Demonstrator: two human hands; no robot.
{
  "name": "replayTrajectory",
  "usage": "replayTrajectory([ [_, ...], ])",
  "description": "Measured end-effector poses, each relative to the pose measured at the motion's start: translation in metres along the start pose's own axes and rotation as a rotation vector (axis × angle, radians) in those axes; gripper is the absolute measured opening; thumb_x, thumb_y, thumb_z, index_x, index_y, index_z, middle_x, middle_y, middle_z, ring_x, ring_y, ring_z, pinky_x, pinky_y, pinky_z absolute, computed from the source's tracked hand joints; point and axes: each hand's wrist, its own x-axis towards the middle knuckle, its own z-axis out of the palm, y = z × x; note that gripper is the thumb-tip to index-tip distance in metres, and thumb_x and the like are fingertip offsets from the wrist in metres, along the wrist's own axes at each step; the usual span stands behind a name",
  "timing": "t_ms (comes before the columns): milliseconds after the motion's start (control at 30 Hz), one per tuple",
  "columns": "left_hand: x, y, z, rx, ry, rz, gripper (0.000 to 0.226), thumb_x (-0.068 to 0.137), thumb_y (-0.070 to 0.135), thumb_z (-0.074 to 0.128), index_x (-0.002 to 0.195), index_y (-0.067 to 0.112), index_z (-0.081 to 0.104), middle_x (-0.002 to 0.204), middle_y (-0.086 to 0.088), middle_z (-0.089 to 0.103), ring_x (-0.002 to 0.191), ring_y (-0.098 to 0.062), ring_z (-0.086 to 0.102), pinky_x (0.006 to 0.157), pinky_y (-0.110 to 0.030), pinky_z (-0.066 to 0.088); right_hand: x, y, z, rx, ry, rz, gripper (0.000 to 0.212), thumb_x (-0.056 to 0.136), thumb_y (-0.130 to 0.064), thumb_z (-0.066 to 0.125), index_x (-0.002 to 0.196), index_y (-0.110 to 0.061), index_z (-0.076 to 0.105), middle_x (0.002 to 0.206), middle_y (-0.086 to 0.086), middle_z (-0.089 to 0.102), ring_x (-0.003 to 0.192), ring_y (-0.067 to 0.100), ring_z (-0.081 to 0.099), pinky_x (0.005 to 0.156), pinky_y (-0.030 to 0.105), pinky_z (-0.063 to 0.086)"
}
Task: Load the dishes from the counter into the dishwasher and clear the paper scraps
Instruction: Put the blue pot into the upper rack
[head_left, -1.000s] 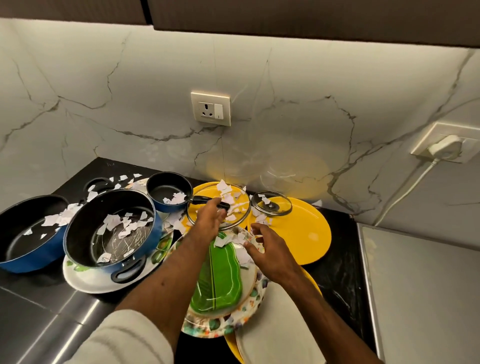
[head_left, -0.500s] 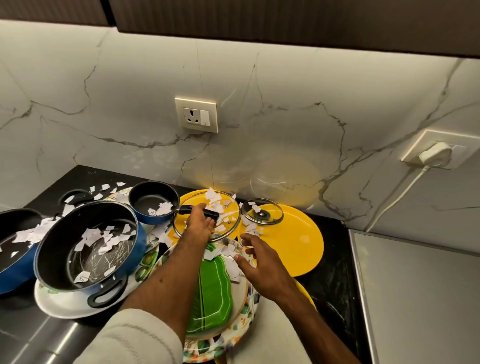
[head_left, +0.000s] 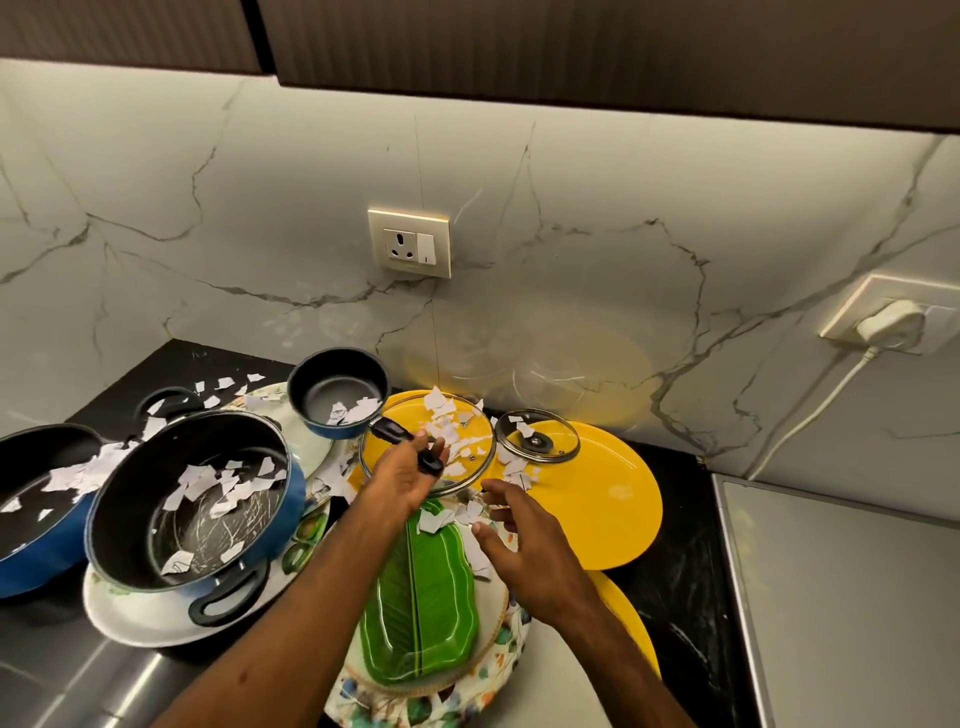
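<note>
Left hand: wrapped round the black handle of the small blue saucepan.
Right hand: held open, fingers spread, beside white paper scraps.

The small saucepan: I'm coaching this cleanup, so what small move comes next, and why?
Probably lift the saucepan straight up, kept level: the left hand grips its handle, paper scraps lie loose inside, and the handle lies over a glass lid.

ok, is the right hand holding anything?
No, the right hand is open, its fingers spread near the paper scraps at the top of the green plate, gripping nothing.
</note>
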Motion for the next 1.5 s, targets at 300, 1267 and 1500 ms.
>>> replayTrajectory([
  [300,-0.112,-0.036,-0.081,0.493,-0.182,0.081,0.016,0.105,0.009,0.048,0.118,0.002,0.055,0.073,-0.001,0.054,0.057,-0.009,0.042,0.058,-0.025,0.037,-0.016,-0.033,-0.01,0.121,0.114,-0.157,0.038,0.099,-0.027,0.068,0.136,-0.031,0.061,0.118,-0.017,0.067,0.112,0.001,0.064,0.095,0.022,0.054],
  [1267,-0.177,-0.049,-0.103,1.343,-0.354,0.471,0.025,0.105,0.041,0.051,0.098,0.018,0.06,0.077,0.003,0.055,0.069,-0.011,0.05,0.062,-0.029,0.042,0.01,-0.042,-0.011,-0.303,-0.033,-0.231,0.035,0.099,-0.015,0.048,0.135,-0.016,0.047,0.128,0.007,0.049,0.111,0.024,0.05,0.097,0.043,0.048],
  [1500,-0.173,-0.052,-0.099,1.476,-0.229,0.566,0.013,0.106,0.039,0.05,0.106,0.029,0.058,0.074,0.001,0.06,0.06,-0.01,0.05,0.055,-0.026,0.041,-0.002,-0.033,-0.013,-0.266,-0.162,-0.223,0.02,0.098,-0.022,0.046,0.116,-0.02,0.054,0.112,0.001,0.058,0.099,0.016,0.052,0.088,0.039,0.049],
])
